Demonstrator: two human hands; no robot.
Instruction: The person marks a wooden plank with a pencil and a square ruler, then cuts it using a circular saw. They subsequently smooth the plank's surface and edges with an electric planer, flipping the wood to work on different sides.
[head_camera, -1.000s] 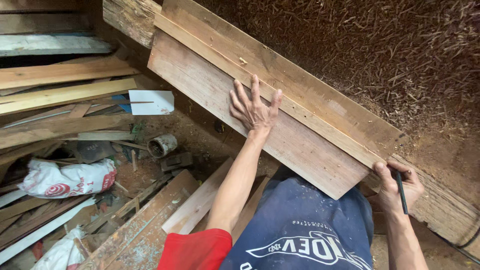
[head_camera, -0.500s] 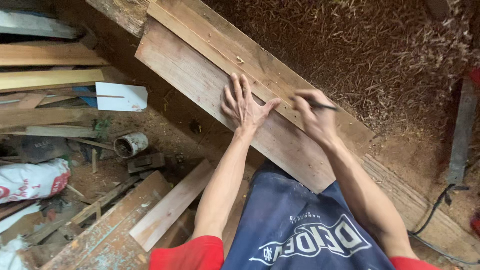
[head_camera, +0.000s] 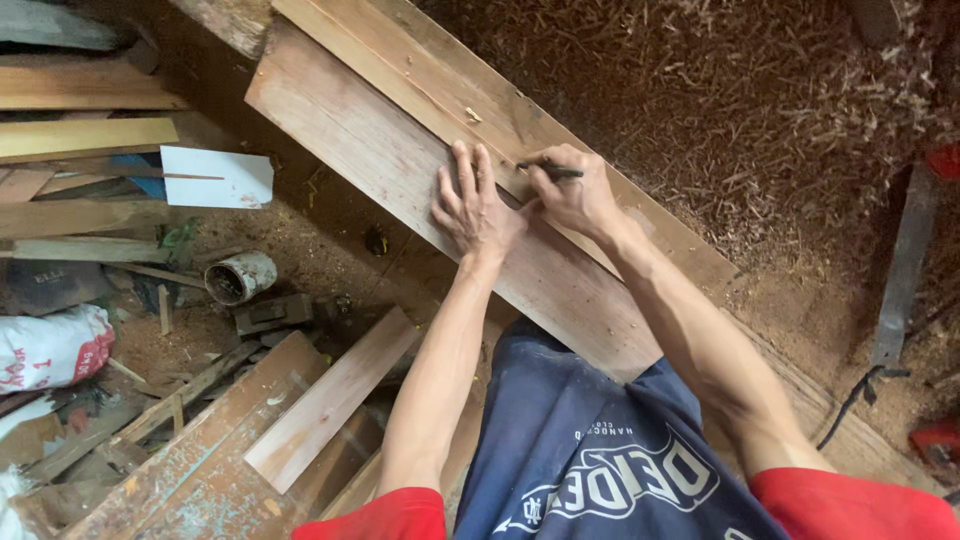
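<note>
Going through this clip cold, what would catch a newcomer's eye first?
The two hands meeting mid-frame on a long plank: the left hand pressed flat, the right hand holding a dark pencil to the wood. Behind, top right, a deep bed of wood shavings; at left, scattered offcuts and a small can.

My right hand (head_camera: 575, 195) covers most of the pencil (head_camera: 550, 171); its tip is too small to make out. My left hand (head_camera: 475, 205) hides the plank (head_camera: 400, 165) beneath it. The plank's near end disappears behind my shorts (head_camera: 590, 450). The top edge cuts off the upper board (head_camera: 420, 70). At the left edge, the white sack (head_camera: 50, 345) is cropped. Can interior (head_camera: 225, 285) dark, contents unreadable.
</note>
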